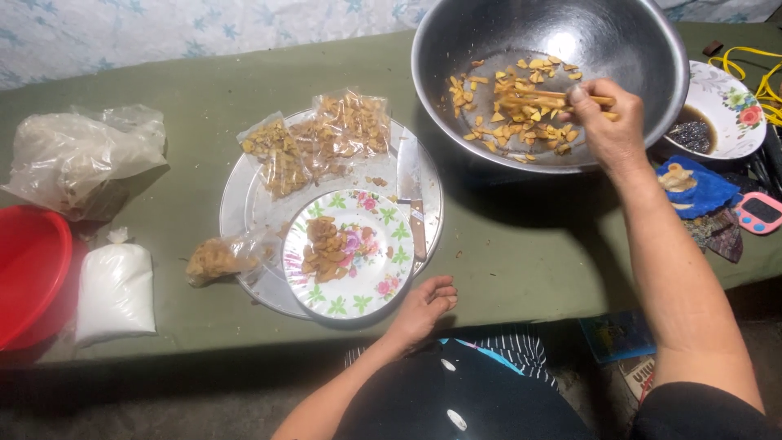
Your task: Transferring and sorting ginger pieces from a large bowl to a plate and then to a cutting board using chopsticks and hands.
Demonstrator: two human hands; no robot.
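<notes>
Resting loosely open on the counter (505,244) edge beside a floral plate (349,253) of fried pieces, the left hand (423,308) idles while the right hand (607,122), its grip closed on chopsticks (538,98), reaches into the steel bowl (635,49) among chopped pieces (513,110).

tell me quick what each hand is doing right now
Left hand: open, holding nothing, resting on the table edge beside the floral plate.
Right hand: closed on chopsticks inside the metal bowl.
</notes>
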